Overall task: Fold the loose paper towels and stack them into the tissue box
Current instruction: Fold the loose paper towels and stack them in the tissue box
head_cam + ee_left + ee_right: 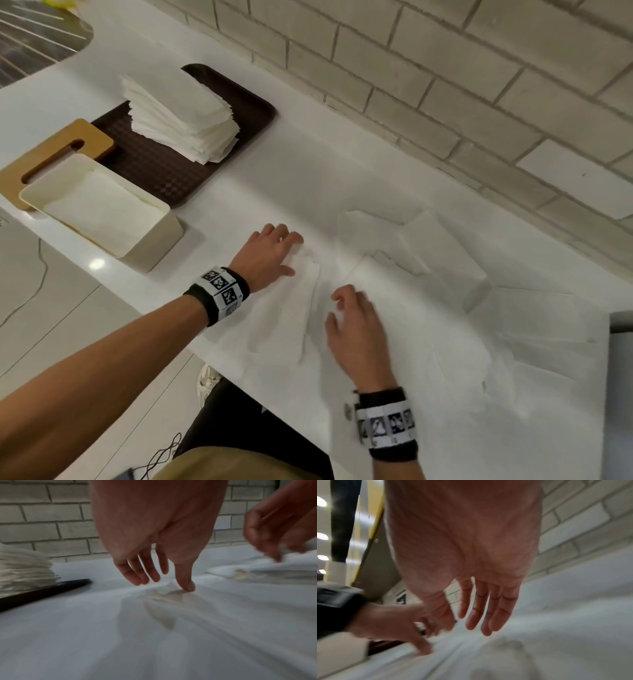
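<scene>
Left hand (270,251) lay with fingers extended, thumb (187,580) pressing a crumpled towel (291,308) onto the counter (239,205). Right hand (356,325) hovered just beside it, fingers straight and relaxed, apparently gripping nothing; blur limited certainty. Box (150,240) stood left of the hands, holding folded towels.

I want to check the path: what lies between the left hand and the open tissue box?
Only bare white counter, in the head view, between the left hand and tissue box.
</scene>
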